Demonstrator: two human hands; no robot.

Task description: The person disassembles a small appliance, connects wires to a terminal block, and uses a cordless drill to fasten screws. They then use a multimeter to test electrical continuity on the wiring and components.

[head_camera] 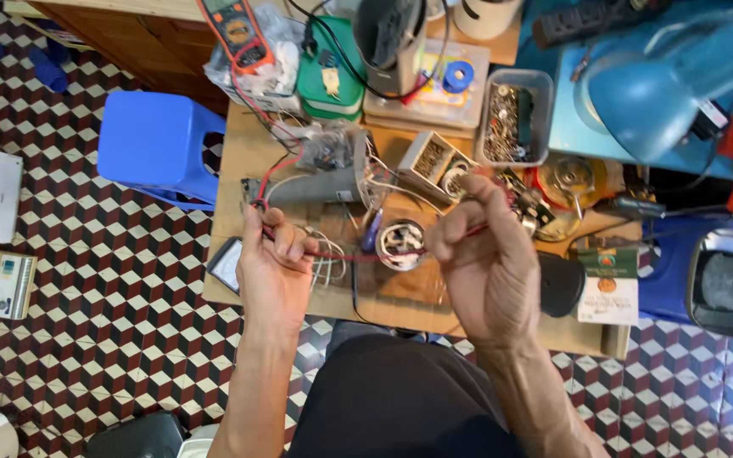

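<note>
1. My left hand (273, 271), left of centre in the frame, has its grip pressed together around a red wire (341, 254).
2. My right hand (485, 263), right of centre, pinches the same red wire between thumb and fingers; the wire runs taut between both hands.
3. The wire crosses just above a small round tin (400, 244) holding pale parts, at centre frame.
4. A grey device (324, 180) with loose leads lies on the wooden surface (248, 153), above my left hand.
5. A clear box of metal parts (515, 119) sits at upper centre-right.
6. An orange multimeter (237, 32) rests at the top edge.
7. A blue stool (159, 144) stands on the patterned floor (86, 339), upper left.
</note>
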